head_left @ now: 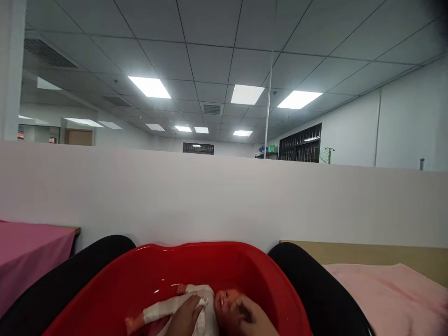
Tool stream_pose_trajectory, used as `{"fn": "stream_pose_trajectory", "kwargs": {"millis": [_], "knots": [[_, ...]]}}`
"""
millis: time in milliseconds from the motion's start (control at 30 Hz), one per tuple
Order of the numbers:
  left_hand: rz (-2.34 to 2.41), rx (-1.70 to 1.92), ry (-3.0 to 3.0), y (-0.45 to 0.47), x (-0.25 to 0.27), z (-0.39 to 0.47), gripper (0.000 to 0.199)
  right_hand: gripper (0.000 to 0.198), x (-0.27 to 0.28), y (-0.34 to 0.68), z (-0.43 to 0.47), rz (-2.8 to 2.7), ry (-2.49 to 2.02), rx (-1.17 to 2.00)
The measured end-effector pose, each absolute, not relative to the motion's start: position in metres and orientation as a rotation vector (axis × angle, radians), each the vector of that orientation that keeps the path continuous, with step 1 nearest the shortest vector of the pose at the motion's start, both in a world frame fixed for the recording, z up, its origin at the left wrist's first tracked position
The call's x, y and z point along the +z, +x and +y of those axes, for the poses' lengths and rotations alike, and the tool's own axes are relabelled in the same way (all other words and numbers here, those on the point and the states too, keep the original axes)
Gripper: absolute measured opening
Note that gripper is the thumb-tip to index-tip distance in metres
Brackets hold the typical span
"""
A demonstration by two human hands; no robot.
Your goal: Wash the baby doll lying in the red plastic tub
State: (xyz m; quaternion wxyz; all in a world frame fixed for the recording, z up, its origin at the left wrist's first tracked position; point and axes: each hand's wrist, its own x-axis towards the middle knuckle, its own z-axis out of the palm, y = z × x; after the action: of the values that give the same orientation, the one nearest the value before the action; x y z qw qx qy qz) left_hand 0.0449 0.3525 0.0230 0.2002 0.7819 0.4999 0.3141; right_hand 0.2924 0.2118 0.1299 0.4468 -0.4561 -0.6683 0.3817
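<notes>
Red plastic filled the near middle of the scene: a glossy, oval tub [147, 275] sat low between two rounded black shapes [70, 275], one at its left and one at its right. Inside the tub lay a small plastic baby doll in a white cloth suit [191, 303], stretched on its back with its head toward the right and one pale arm reaching out to the left.

The person's left hand [185, 317] rested flat on the doll's chest, fingers spread over the white cloth rather than closed around it. The right hand [254, 319] cupped the doll's head from the right side, fingers loosely curved against it; the lower part of that hand ran off the bottom edge, so how firmly it held I could not tell.

Behind the tub stood a long white partition wall [224, 196]. A pink cloth [31, 252] draped a surface at the far left, and a paler pink sheet [385, 294] lay on a tan tabletop [367, 254] at the right. Overhead, bright ceiling panels [150, 87] lit the room.
</notes>
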Motion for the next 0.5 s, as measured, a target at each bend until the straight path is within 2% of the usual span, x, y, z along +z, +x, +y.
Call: {"fn": "stream_pose_trajectory", "kwargs": {"millis": [67, 167, 233, 300, 367, 500], "knots": [[1.32, 0.76, 2.237, 0.044, 0.005, 0.363, 0.056, 0.043, 0.13, 0.293, 0.26, -1.769, -1.283, 0.778], [1.277, 0.599, 2.336, 0.044, -0.002, 0.36, 0.077, 0.089, 0.112, 0.292, 0.316, -2.127, -1.554, 0.465], [1.303, 0.603, 2.38, 0.048, -0.001, 0.352, 0.074, 0.114, 0.093, 0.293, 0.341, -2.417, -1.639, 0.367], [1.32, 0.624, 2.424, 0.053, 0.001, 0.346, 0.068, 0.132, 0.076, 0.295, 0.356, -2.6, -1.678, 0.384], [1.35, 0.6, 2.458, 0.059, 0.002, 0.342, 0.066, 0.133, 0.064, 0.298, 0.361, -2.673, -1.709, 0.41], [1.426, 0.467, 2.574, 0.063, 0.001, 0.342, 0.063, 0.114, 0.06, 0.305, 0.355, -2.642, -1.661, 0.368]]}}
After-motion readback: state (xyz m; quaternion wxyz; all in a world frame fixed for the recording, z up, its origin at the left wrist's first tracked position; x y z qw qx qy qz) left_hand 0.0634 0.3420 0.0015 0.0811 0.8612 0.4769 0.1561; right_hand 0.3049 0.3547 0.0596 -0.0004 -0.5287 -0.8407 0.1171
